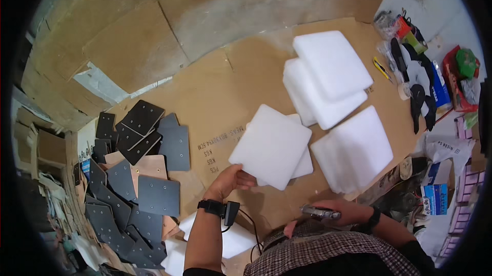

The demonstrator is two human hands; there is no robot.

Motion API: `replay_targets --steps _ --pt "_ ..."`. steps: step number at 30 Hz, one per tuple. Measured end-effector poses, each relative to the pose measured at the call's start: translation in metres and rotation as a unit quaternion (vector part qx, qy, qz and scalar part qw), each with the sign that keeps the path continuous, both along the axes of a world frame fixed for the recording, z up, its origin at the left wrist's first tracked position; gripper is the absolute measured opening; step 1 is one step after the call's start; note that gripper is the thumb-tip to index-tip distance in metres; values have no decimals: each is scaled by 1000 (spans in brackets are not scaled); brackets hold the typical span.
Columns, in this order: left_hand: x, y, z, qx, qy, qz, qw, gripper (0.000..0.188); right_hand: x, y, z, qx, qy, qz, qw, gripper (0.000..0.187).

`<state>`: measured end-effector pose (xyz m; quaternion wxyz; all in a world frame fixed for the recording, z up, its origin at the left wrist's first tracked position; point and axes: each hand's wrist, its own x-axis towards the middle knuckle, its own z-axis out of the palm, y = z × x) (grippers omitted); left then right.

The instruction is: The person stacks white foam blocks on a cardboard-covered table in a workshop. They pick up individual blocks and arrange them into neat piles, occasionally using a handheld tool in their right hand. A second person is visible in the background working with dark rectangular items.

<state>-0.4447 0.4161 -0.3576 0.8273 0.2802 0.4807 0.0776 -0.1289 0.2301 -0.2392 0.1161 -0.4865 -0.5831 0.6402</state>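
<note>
Pinching a white pad by its near left edge, the person's left hand sits right of dark boards; the right hand grips a metal tool.

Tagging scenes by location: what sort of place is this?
Probably a small upholstery or assembly workshop: stacked white foam-like squares, piled dark panels with small round fittings or holes, and a cardboard-covered worktop.

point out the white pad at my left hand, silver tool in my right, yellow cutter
White pad (271, 146): head view, middle of its upper face
Silver tool (320, 212): head view, middle of its body
Yellow cutter (381, 67): head view, on its handle
</note>
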Motion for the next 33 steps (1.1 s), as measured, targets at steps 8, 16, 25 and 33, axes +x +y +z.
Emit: replay_targets --steps 8,16,25,33 --pt "10 -20 29 116 111 19 987 38 78 -60 40 71 14 -80 994 55" --pt "-1 -39 142 351 196 284 870 26 133 -126 52 123 26 -151 981 52" --pt "-101 -77 330 587 39 449 672 28 140 -151 65 205 42 -159 965 52" --pt "-33 -112 224 650 219 -13 727 19 86 -143 57 171 49 -172 969 51"
